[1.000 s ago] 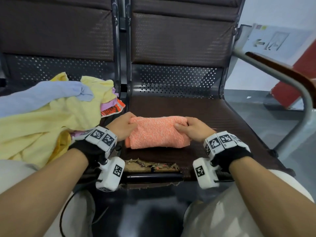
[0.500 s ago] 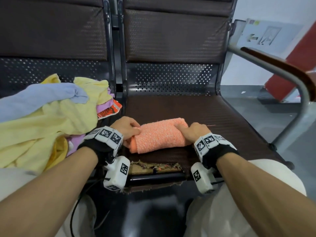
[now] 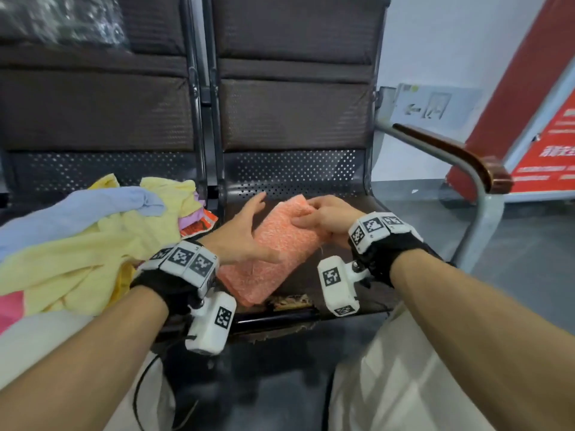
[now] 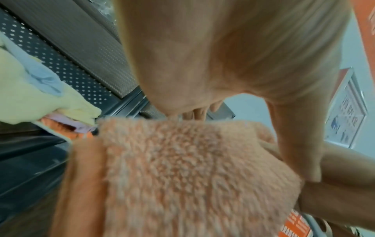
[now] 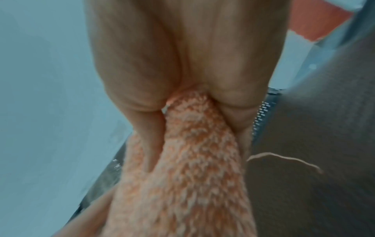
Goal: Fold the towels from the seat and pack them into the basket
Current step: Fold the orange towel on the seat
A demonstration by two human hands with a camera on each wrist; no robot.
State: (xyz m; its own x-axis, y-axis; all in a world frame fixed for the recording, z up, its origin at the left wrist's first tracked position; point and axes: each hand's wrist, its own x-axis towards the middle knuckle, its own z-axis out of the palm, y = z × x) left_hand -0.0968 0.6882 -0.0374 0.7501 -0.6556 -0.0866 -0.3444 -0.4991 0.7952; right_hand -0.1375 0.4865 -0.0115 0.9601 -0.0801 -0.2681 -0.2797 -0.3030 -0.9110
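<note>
The left hand (image 3: pixel 239 234) covers part of the orange towel (image 3: pixel 273 253); the towel pile (image 3: pixel 77 244) is cut off at the left edge.

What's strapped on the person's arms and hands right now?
Both forearms are bare, no sleeves. Each wrist wears a black band topped with white blocks bearing black square markers, and a white camera pod hangs below the left hand and right hand. A thin black cable trails beneath the left pod.

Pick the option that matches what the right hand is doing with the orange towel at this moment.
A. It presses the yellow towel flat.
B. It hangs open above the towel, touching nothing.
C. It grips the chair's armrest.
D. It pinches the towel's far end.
D. The right hand has its fingers curled round the far end of the orange towel, and the right wrist view shows the cloth bunched between fingers and thumb.
</note>
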